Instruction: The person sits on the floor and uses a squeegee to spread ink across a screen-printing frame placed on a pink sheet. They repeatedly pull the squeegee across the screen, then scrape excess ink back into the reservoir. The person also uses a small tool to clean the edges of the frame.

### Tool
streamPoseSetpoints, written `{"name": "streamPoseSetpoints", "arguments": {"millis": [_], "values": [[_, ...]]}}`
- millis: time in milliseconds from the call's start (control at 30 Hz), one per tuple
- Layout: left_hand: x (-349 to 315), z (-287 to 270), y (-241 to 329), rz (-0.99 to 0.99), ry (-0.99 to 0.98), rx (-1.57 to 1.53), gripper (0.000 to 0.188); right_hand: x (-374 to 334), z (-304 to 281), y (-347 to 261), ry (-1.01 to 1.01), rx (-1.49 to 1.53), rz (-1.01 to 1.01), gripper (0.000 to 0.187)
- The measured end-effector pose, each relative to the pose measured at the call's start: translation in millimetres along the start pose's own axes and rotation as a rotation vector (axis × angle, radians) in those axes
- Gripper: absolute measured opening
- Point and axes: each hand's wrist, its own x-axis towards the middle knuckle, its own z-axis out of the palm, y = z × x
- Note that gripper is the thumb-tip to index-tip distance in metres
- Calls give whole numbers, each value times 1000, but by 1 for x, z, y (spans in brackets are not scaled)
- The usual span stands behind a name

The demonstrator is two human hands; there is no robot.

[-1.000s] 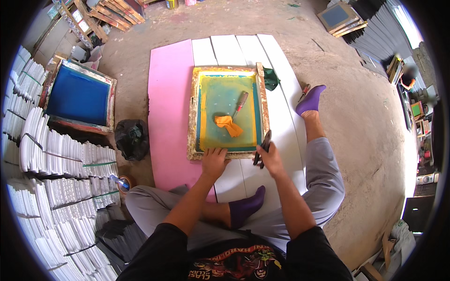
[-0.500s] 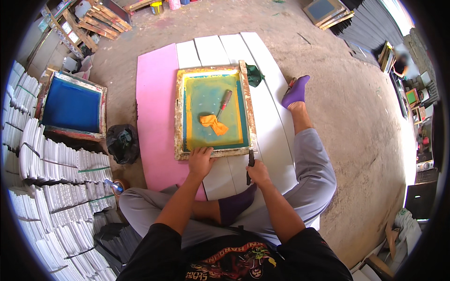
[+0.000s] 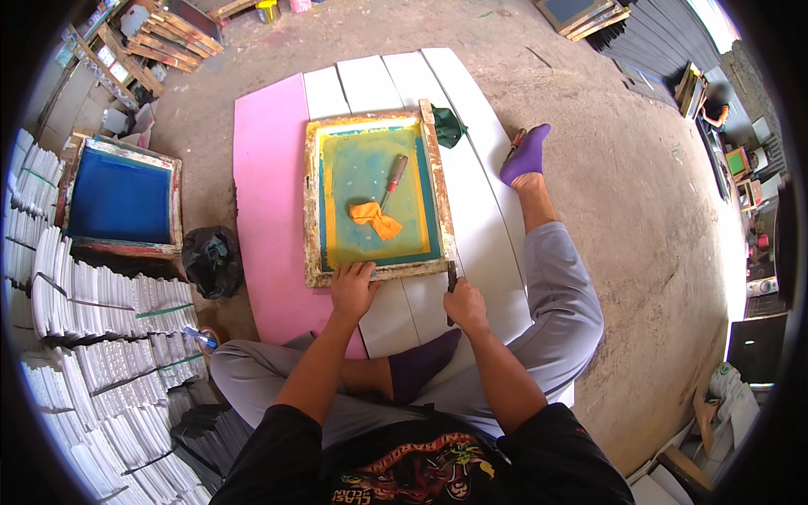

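A wooden screen-printing frame [image 3: 448,220], its bars chipped and paint-stained, lies before me with yellow and teal mesh. My left hand [image 3: 354,289] grips its near bar, fingers curled over the wood. In my right hand [image 3: 467,304] is a narrow dark hand tool [image 3: 452,274], its tip against or close to the frame's near right corner. The fist hides much of the tool, so its exact kind does not show. A screwdriver [image 3: 396,175] and a crumpled orange cloth [image 3: 375,220] rest on the mesh.
Pink [image 3: 268,168] and white boards [image 3: 484,202] lie under the frame. A green cloth [image 3: 448,126] touches its far right side. Leftward are a black bag [image 3: 212,263], a blue screen [image 3: 122,198] and bundled white stacks [image 3: 109,290]. Another person [image 3: 715,109] is far right.
The view has shifted slightly, moving the scene up and left. My right hand's tool stays at the frame's near right corner, while my left hand keeps its place on the near bar.
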Motion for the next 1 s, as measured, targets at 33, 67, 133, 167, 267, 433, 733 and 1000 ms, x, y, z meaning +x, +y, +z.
{"name": "streamPoseSetpoints", "arguments": {"millis": [33, 67, 133, 167, 267, 433, 733, 1000], "values": [[0, 0, 0, 0, -2, -2, 48, 0, -1, 0, -7, -8, 3, 34], [0, -1, 0, -1, -3, -4, 48, 0, -1, -1, -14, -16, 6, 34], [0, -3, 1, -8, -14, -6, 48, -1, -2, -2, -26, -30, 10, 34], [0, -4, 1, -12, -20, -7, 48, -3, -4, -5, -34, -41, 8, 34], [0, -2, 1, -17, -17, 0, 48, -4, -9, -10, -48, -81, -7, 32], [0, -3, 2, -13, -6, 2, 49, -3, -5, -8, -2, -87, 1, 33], [0, -1, 2, -4, 17, -23, 49, 13, 8, 15, 28, 0, -122, 32], [0, -1, 2, -35, -36, -46, 50, 22, 14, 22, 57, 93, -127, 26]]}}
